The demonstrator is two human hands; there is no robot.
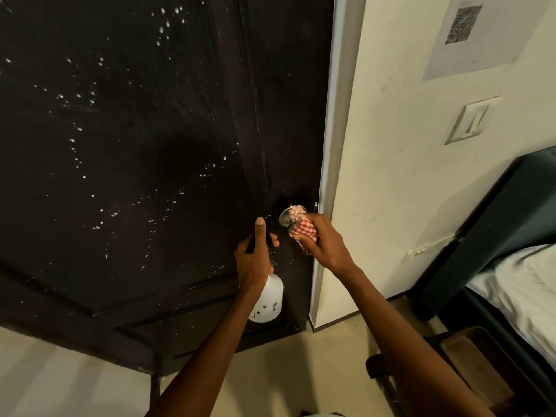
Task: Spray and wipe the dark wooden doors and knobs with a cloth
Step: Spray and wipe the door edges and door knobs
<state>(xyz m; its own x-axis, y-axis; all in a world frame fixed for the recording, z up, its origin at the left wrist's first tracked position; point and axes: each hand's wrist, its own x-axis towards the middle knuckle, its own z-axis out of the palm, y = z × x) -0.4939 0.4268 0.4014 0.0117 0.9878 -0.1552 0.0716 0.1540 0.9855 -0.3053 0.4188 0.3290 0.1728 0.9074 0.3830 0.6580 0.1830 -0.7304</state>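
Now the dark door (126,145) on the left carries spray drops, not yet wiped. My left hand (255,263) has its grip clamped on the spray bottle (269,299), kept low and ready. My right hand (326,245) presses the checked cloth (302,228) around the knob (287,215), to rub it.

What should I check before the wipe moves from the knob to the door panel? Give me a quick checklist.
1. Cloth gripped in the right hand: ok.
2. Cloth touching the knob: ok.
3. Spray bottle held in the left hand: ok.
4. Spray on the door: ok, droplets dot the panel.
5. Knob wiped all round: cannot tell, cloth covers part of it.
6. Liquid left in the bottle: cannot tell.
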